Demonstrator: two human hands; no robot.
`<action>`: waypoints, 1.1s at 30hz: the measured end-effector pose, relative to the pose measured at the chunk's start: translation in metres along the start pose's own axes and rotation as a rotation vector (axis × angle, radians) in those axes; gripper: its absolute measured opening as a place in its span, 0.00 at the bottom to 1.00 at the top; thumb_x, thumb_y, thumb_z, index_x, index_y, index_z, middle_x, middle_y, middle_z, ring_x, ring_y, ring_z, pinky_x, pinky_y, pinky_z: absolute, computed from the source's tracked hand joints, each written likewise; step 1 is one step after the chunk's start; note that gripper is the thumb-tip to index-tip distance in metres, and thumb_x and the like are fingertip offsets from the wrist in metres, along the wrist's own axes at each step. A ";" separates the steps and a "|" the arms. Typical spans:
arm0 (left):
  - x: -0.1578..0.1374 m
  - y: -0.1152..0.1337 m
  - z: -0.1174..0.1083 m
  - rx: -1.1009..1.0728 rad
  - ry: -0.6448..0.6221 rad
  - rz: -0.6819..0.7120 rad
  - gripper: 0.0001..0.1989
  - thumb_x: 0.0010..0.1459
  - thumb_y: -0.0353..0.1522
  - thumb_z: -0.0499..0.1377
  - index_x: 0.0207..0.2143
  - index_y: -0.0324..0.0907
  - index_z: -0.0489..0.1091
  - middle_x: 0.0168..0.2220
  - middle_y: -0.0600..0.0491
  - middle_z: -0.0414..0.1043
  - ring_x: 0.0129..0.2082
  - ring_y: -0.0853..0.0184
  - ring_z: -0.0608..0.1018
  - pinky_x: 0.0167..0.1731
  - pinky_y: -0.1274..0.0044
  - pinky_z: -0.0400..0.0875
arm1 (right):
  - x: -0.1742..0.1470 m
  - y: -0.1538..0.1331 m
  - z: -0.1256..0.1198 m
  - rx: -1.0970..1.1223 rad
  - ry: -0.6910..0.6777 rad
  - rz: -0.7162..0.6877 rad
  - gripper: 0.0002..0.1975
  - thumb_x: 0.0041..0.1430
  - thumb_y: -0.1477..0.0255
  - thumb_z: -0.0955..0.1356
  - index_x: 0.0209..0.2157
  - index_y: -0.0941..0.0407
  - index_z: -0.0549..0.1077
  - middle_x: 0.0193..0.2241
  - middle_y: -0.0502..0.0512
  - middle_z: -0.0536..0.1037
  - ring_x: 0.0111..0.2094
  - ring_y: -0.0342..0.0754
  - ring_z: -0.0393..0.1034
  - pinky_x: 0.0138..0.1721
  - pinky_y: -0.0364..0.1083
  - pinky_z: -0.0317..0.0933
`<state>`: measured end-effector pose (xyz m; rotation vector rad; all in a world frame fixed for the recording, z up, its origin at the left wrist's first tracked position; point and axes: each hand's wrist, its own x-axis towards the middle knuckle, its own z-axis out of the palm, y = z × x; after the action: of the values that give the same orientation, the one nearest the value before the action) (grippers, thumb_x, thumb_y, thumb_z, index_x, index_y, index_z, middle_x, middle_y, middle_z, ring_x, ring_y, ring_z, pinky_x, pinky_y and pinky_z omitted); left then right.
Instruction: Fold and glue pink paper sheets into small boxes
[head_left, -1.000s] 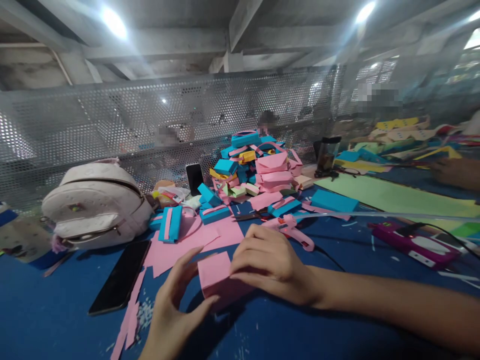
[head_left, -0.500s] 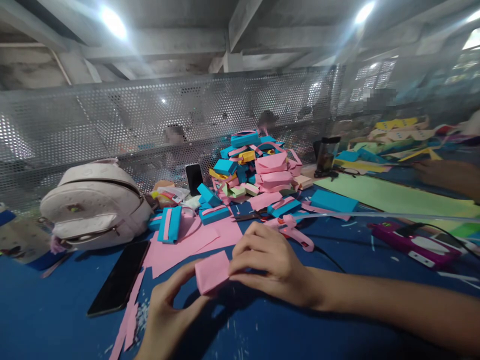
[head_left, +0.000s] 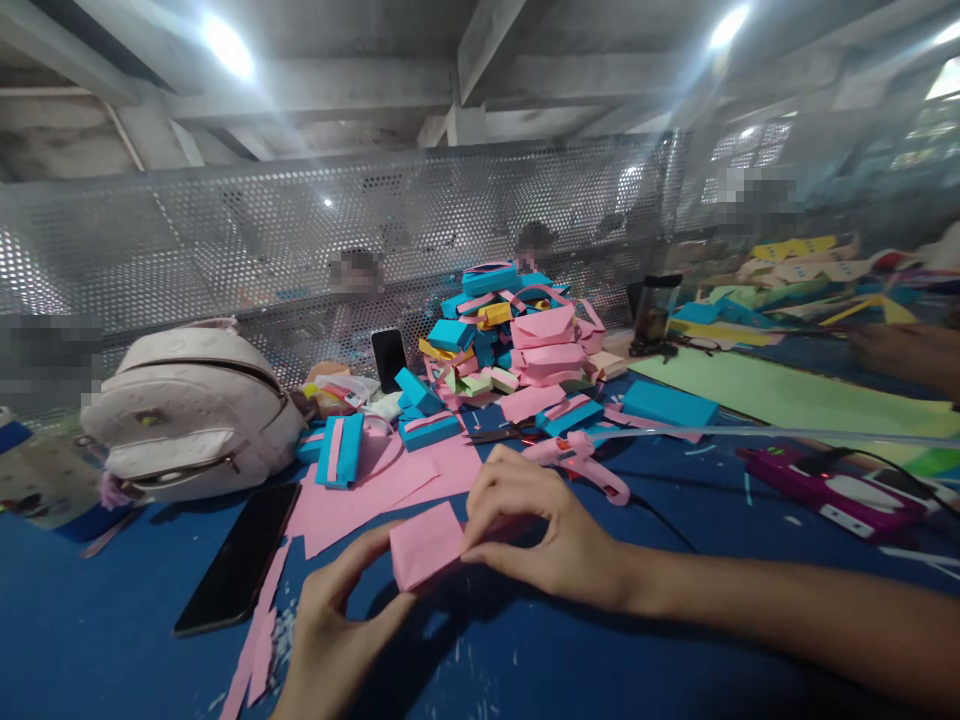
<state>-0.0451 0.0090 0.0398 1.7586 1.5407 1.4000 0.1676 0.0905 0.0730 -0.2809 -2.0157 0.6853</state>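
Observation:
A small folded pink paper box [head_left: 427,546] is held low over the blue table, one end toward me. My left hand [head_left: 349,605] grips its left side between thumb and fingers. At the right side, my right hand [head_left: 529,525] pinches the box's edge with thumb and forefinger, the other fingers curled above. The part of the box behind my right fingers is hidden. Just beyond that hand lies a pink glue gun [head_left: 583,468]. Pink paper sheets [head_left: 375,490] spread out behind the box.
Blue and pink paper bags [head_left: 544,345] are heaped against a perforated metal screen [head_left: 420,200]. Scissors [head_left: 499,434] lie before the heap. On the left are a white backpack [head_left: 202,415] and a black phone [head_left: 238,560]; on the right, a purple power strip [head_left: 832,495] and another person's hand [head_left: 904,352].
My right thumb and fingers have shifted slightly along the box's right edge, and the hand's grip looks rounder. The box and my left hand have barely moved.

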 end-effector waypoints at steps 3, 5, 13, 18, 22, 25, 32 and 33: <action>0.001 0.001 -0.001 0.026 -0.011 0.012 0.15 0.50 0.34 0.66 0.42 0.44 0.77 0.42 0.49 0.80 0.43 0.55 0.81 0.44 0.67 0.77 | 0.001 0.000 0.000 0.007 0.009 0.001 0.04 0.56 0.72 0.73 0.28 0.55 0.77 0.27 0.50 0.76 0.33 0.46 0.66 0.39 0.49 0.60; 0.000 0.002 0.000 0.010 0.020 0.013 0.14 0.50 0.35 0.66 0.42 0.45 0.77 0.42 0.49 0.80 0.42 0.55 0.81 0.43 0.67 0.78 | 0.001 0.000 0.000 0.009 0.007 0.006 0.04 0.57 0.72 0.73 0.28 0.55 0.76 0.27 0.50 0.77 0.33 0.46 0.66 0.41 0.50 0.60; 0.003 0.000 -0.005 0.029 0.047 0.048 0.13 0.50 0.32 0.65 0.41 0.49 0.77 0.40 0.51 0.80 0.41 0.55 0.81 0.42 0.66 0.80 | 0.005 -0.003 -0.004 0.018 0.011 0.051 0.04 0.54 0.77 0.73 0.28 0.55 0.76 0.27 0.49 0.77 0.34 0.46 0.67 0.45 0.52 0.58; 0.005 -0.004 -0.007 0.056 0.072 0.058 0.13 0.49 0.32 0.65 0.40 0.49 0.77 0.39 0.51 0.81 0.40 0.55 0.82 0.41 0.65 0.80 | 0.009 -0.004 -0.007 0.009 0.003 0.085 0.04 0.55 0.76 0.72 0.28 0.56 0.75 0.28 0.49 0.77 0.34 0.45 0.67 0.44 0.51 0.59; 0.006 -0.002 -0.003 -0.013 0.086 0.003 0.13 0.49 0.33 0.65 0.39 0.46 0.78 0.39 0.49 0.81 0.39 0.56 0.82 0.40 0.67 0.79 | 0.009 -0.001 -0.005 0.009 0.005 0.095 0.04 0.54 0.76 0.74 0.28 0.55 0.76 0.28 0.49 0.77 0.35 0.46 0.67 0.43 0.50 0.59; 0.006 0.000 -0.001 -0.062 0.070 -0.025 0.13 0.48 0.34 0.66 0.39 0.44 0.78 0.40 0.48 0.80 0.40 0.57 0.81 0.41 0.69 0.79 | 0.008 0.002 -0.004 0.006 0.004 0.081 0.04 0.53 0.76 0.75 0.28 0.55 0.77 0.28 0.49 0.77 0.35 0.46 0.67 0.43 0.50 0.59; 0.007 0.003 -0.002 -0.084 0.066 -0.048 0.14 0.49 0.35 0.66 0.40 0.44 0.78 0.40 0.48 0.80 0.40 0.57 0.81 0.43 0.67 0.78 | 0.007 0.004 -0.004 -0.014 -0.019 0.095 0.04 0.54 0.74 0.74 0.29 0.55 0.76 0.29 0.51 0.78 0.36 0.47 0.68 0.43 0.50 0.62; 0.007 0.004 -0.002 -0.083 0.072 -0.045 0.14 0.49 0.35 0.66 0.39 0.44 0.78 0.39 0.48 0.80 0.39 0.58 0.81 0.42 0.68 0.79 | 0.007 0.004 -0.004 -0.013 -0.030 0.101 0.04 0.53 0.74 0.74 0.29 0.55 0.76 0.29 0.51 0.78 0.36 0.47 0.68 0.43 0.50 0.62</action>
<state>-0.0456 0.0135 0.0462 1.6319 1.5260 1.4986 0.1668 0.0984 0.0772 -0.3845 -2.0457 0.7431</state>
